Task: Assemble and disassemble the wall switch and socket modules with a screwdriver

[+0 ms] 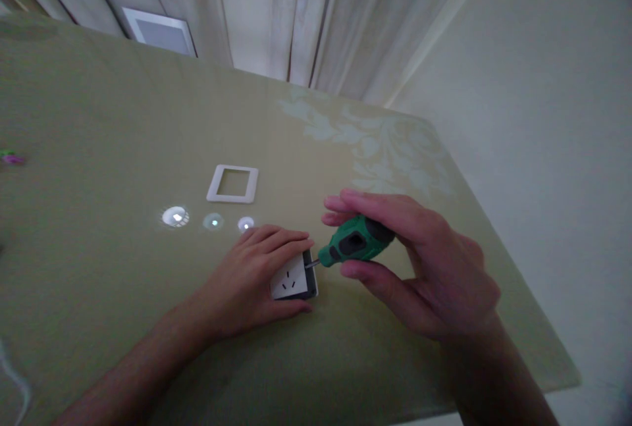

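A white wall socket (292, 279) with a dark back lies on the olive table (123, 149). My left hand (254, 274) is closed around it, fingers over its top edge and thumb under its near edge. My right hand (419, 261) grips a short green and black screwdriver (353, 243). Its metal tip touches the socket's right edge. A white square frame plate (232, 184) lies flat a little beyond the left hand.
Three bright light spots (213, 220) reflect on the table behind the left hand. A small pink and green object (10, 158) sits at the far left edge. Curtains (316, 18) hang beyond the table. The table's right edge drops to a pale floor (553, 116).
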Demonstrator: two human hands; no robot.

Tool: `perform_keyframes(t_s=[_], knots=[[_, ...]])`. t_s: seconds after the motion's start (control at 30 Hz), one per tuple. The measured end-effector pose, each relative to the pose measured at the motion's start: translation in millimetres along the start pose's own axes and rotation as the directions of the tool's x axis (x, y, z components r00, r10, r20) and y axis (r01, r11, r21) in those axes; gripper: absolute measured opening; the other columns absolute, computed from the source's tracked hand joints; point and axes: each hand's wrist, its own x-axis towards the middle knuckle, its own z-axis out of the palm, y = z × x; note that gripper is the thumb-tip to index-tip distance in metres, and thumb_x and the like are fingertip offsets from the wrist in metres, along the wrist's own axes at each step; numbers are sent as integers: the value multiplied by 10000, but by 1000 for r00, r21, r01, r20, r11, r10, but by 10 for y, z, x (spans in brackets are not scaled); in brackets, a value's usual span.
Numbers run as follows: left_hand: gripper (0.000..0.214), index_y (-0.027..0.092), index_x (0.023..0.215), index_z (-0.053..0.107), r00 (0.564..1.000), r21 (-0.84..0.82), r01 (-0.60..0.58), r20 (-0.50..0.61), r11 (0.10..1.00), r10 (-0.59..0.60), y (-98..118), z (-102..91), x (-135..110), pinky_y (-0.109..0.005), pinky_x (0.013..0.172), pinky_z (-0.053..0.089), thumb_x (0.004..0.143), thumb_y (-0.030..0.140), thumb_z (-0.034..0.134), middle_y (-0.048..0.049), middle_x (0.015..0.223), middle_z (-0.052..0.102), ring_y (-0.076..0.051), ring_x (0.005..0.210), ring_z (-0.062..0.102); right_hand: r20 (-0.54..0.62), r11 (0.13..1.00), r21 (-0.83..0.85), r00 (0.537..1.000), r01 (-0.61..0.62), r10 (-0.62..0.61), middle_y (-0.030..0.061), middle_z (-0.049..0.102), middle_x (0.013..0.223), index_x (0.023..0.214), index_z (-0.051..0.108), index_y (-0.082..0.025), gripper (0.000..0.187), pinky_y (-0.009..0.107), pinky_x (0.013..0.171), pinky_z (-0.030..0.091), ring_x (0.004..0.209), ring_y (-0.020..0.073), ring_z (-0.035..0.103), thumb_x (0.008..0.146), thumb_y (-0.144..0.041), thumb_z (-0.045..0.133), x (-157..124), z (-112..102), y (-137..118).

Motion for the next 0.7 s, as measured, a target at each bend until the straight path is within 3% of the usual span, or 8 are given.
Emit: perform_keyframes(t_s=[0.23,0.43,0.6,0.7], knots=[[733,313,1513,576,999,-53,42,24,998,-41,-21,-10,7,-588,1096,491,870,420,911,-70,1453,738,-376,1301,630,-12,995,73,997,-71,72,77,705,1523,1639,491,-268,709,365,1084,653,1178,213,791,1006,-202,803,-35,20,57],[729,349,1532,567,999,-84,35,0,996,-35,-51,35,-24,-599,1152,454,880,381,891,-56,1497,710,-372,1348,597,20,1000,28,1000,-1,1,92,673,1562,1553,578,-181,570,419,1228,563,1449,243,647,991,-87,577,13,-20,-17],[704,333,1548,590,999,-111,30,37,993,-26,-36,19,-5,-609,1193,447,908,402,876,-76,1571,670,-384,1392,584,-30,996,-4,996,89,-89,68,762,1447,1546,599,-195,573,371,1099,639,1264,206,746,985,-86,645,50,3,-33],[688,349,1539,599,999,-138,31,35,990,-27,-45,24,-4,-616,1184,469,914,414,879,-75,1564,674,-387,1387,597,-97,990,-71,987,119,-126,67,810,1261,1437,692,-186,460,311,961,680,1103,198,783,986,-168,781,39,19,-13]])
